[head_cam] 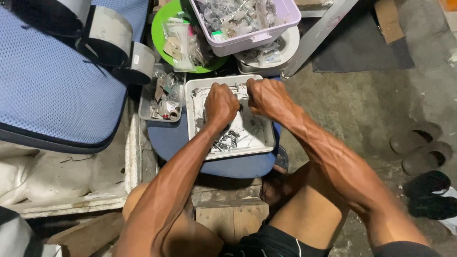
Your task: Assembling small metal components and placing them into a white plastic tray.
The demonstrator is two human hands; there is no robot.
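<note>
A white rectangular tray [266, 138] holding several small metal parts rests on a blue round seat [238, 166] in front of me. Both hands hover over its far half as closed fists. My left hand [220, 103] and my right hand [266, 96] grip the two ends of a thin metal piece [240, 89] that spans between them near the tray's far rim. What lies inside each fist is hidden. Loose metal bits [228, 139] lie in the tray below my left wrist.
A lilac bin [266, 34] of bagged hardware sits on a white tub [288, 47] beyond the tray, beside a green bowl [159, 35]. A small grey tray [145, 107] of odds lies left. A blue mesh chair [52, 90] fills the left. Sandals [421, 147] lie right.
</note>
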